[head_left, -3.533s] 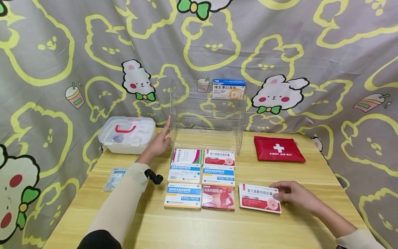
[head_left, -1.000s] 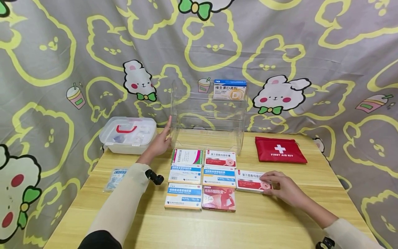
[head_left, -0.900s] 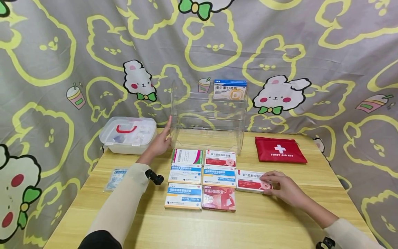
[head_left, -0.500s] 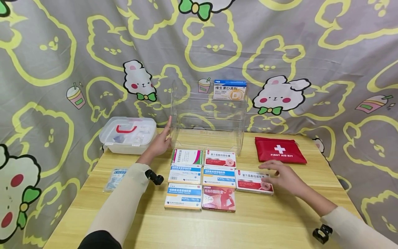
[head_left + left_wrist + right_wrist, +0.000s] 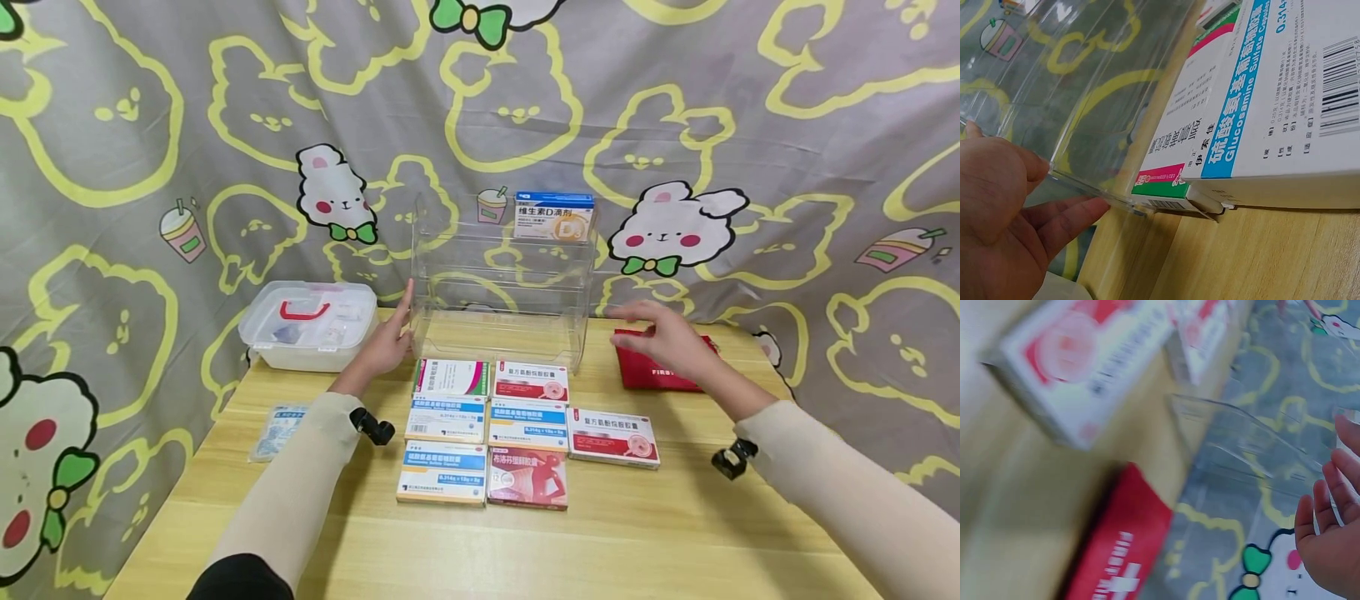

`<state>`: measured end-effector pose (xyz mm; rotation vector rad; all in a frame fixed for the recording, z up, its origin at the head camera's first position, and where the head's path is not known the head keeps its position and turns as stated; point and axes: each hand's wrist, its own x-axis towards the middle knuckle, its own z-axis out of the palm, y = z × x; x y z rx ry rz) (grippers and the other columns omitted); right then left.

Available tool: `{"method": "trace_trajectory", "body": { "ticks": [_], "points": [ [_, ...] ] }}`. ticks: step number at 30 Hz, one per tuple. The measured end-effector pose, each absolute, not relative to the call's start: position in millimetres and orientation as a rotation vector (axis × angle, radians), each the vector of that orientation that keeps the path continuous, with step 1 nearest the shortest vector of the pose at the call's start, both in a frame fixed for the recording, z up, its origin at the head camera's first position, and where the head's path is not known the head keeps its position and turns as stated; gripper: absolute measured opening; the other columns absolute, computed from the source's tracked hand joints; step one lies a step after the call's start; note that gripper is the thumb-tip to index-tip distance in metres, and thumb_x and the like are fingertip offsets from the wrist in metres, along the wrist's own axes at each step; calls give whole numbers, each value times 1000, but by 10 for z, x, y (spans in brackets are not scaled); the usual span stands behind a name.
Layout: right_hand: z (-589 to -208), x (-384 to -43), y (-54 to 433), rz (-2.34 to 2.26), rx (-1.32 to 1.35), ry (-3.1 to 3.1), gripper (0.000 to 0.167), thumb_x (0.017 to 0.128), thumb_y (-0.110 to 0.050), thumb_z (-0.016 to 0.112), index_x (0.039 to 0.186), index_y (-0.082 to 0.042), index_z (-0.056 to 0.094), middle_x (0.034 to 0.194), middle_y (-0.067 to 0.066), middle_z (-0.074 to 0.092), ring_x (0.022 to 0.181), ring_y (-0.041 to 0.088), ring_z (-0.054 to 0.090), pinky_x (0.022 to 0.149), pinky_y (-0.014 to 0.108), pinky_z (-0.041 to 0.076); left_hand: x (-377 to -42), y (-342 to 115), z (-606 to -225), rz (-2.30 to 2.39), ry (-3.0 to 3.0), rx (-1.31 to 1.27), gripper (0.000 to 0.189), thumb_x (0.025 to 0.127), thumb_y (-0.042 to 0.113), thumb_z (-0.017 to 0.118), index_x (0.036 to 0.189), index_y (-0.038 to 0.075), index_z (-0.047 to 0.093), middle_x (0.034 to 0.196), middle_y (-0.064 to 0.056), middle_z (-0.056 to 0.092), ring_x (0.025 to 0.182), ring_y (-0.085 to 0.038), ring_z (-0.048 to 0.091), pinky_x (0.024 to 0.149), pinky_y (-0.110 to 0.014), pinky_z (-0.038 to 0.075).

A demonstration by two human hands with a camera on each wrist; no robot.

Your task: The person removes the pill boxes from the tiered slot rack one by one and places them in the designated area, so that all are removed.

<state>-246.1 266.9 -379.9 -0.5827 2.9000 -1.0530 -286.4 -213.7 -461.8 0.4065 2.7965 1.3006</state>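
My left hand (image 5: 386,343) rests its extended fingers against the left side of a clear tiered display rack (image 5: 498,333). In the left wrist view, fingertips (image 5: 1094,206) meet the rack's edge beside a green-and-pink medicine box (image 5: 1175,134). My right hand (image 5: 667,337) is raised, holding nothing, and overlaps the red first aid pouch (image 5: 652,371) in the head view. Its fingers are loosely bent with the thumb apart. A red-and-white medicine box (image 5: 613,437) lies flat, right of two columns of medicine boxes (image 5: 442,473). On the rack's top tier, at right, stands a vitamin D box (image 5: 553,218).
A translucent case (image 5: 307,350) with a red handle stands at the back left. Nearer on that side lies a small blue-and-white packet (image 5: 276,433), partly behind the left sleeve. A patterned curtain (image 5: 517,75) hangs right behind the wooden table (image 5: 525,558).
The right hand first slid the red-and-white box back and left against the columns. It then let go and rose toward the rack's right side, over the pouch. The left hand stayed put.
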Motion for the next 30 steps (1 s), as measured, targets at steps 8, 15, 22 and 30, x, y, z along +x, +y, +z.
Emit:
{"method": "trace_trajectory", "body": {
  "ticks": [8, 15, 22, 30],
  "points": [
    [-3354, -2803, 2474, -1110, -546, 2951, 48, 97, -27, 75, 141, -9, 64, 133, 16, 58, 117, 32, 53, 87, 38, 55, -2871, -2128, -4614, 1292, 2792, 381, 98, 108, 1, 45, 156, 59, -16, 165, -21, 29, 129, -41, 59, 63, -34, 54],
    [-3059, -3043, 2310, -1162, -506, 3006, 49, 98, -28, 74, 143, -10, 63, 137, 16, 56, 118, 34, 52, 86, 46, 49, -2867, -2135, -4616, 1298, 2794, 390, 97, 108, 2, 46, 157, 58, -16, 165, -21, 28, 125, -41, 62, 61, -36, 53],
    [-2827, -3236, 2188, -1181, -470, 3055, 51, 101, -32, 69, 146, -12, 60, 141, 16, 54, 123, 34, 50, 81, 45, 46, -2867, -2134, -4618, 1275, 2794, 381, 96, 109, 3, 46, 156, 58, -17, 165, -22, 28, 118, -42, 66, 65, -35, 54],
    [-2687, -3422, 2081, -1225, -325, 3002, 57, 102, -35, 67, 154, -19, 51, 160, 8, 41, 139, 31, 45, 95, 47, 51, -2872, -2137, -4621, 1268, 2804, 370, 94, 109, 4, 45, 159, 54, -16, 165, -18, 29, 87, -39, 71, 62, -36, 52]
  ]
}}
